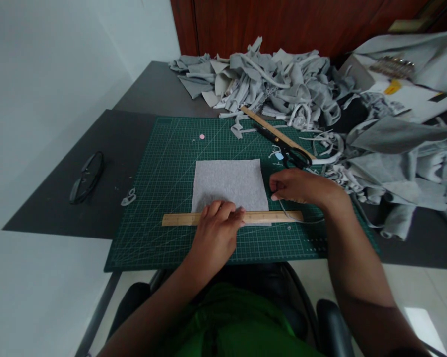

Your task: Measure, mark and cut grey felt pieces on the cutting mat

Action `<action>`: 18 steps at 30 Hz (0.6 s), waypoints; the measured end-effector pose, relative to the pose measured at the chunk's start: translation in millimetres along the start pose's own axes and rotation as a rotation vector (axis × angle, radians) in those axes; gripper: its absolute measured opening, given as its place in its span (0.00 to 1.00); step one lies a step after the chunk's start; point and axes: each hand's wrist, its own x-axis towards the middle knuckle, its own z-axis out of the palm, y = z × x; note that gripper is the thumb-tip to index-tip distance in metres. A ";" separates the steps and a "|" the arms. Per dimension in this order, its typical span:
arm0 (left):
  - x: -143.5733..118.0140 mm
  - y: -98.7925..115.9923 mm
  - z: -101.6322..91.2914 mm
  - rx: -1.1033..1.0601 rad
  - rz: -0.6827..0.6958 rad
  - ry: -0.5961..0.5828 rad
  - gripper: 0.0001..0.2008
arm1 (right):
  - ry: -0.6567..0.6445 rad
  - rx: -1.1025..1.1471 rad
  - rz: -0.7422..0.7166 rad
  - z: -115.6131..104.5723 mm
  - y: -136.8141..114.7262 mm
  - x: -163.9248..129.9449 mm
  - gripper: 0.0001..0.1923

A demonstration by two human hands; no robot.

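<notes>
A square of light grey fabric (pixel 226 181) lies flat on the green cutting mat (pixel 163 168). Across its near edge runs a wooden ruler (pixel 271 216). My left hand (pixel 219 225) presses down on this ruler, fingers bent over it and thumb to the right. Just right of the fabric, my right hand (pixel 292 186) is closed in a pinch on a thin grey fabric strip (pixel 308 221), which trails down over the ruler's right end. Beyond that hand rest black-handled scissors (pixel 297 156) beside a second wooden ruler (pixel 260 119).
A heap of grey fabric scraps (pixel 245 74) fills the table's back. More scraps (pixel 413 158) and a white box (pixel 372 79) are on the right. Eyeglasses (pixel 87 176) and a small white scrap (pixel 128 197) lie left. A pink disc (pixel 202 136) sits on the mat.
</notes>
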 end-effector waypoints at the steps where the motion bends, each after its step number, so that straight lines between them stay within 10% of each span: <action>1: 0.1 -0.4 -0.1 -0.009 0.003 0.001 0.12 | 0.021 -0.011 -0.006 0.5 1.6 0.7 0.05; 18: 0.2 -5.5 4.2 -0.070 -0.012 0.018 0.13 | 0.141 0.079 -0.230 -6.0 16.5 7.3 0.05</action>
